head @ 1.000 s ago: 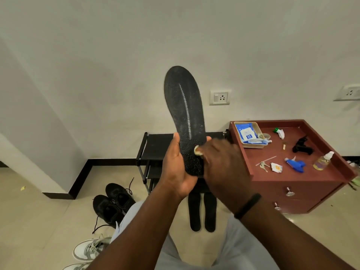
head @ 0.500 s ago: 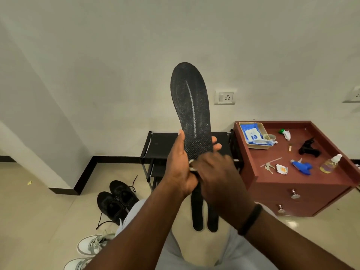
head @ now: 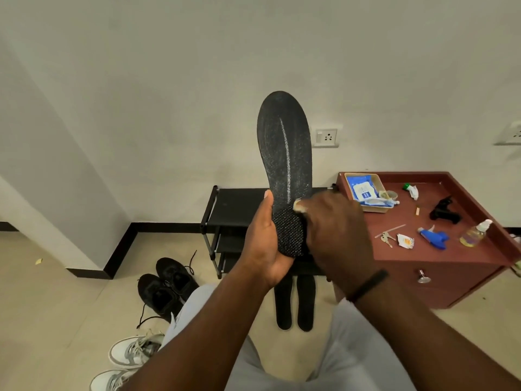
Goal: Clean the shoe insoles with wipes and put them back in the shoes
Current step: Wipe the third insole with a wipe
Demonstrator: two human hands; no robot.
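Knees in pale grey trousers (head: 366,348) sat lowest in frame, so you were seated with the work raised in front of you. Your left hand (head: 263,246) was wrapped round the heel end of the long black speckled insole (head: 284,153), thumb along its left edge, holding it upright, toe end up, probably to keep its face toward you for wiping. Your right hand (head: 335,227) was curled over a small pale wipe (head: 298,206), pressing it on the insole just above the textured heel patch; most of the wipe was hidden. Below, two more black insoles (head: 294,303) lay side by side on the tiled floor; cleaned or waiting, couldn't tell. Black lace-up shoes (head: 166,286) and white-and-grey sneakers (head: 132,354) stood to your left, insoles not yet back in. Further off stood a black metal shoe rack (head: 234,204), and beside it a reddish-brown wooden cabinet (head: 451,266) carrying the blue wipes pack (head: 362,187) in a tray, within reach for refills.
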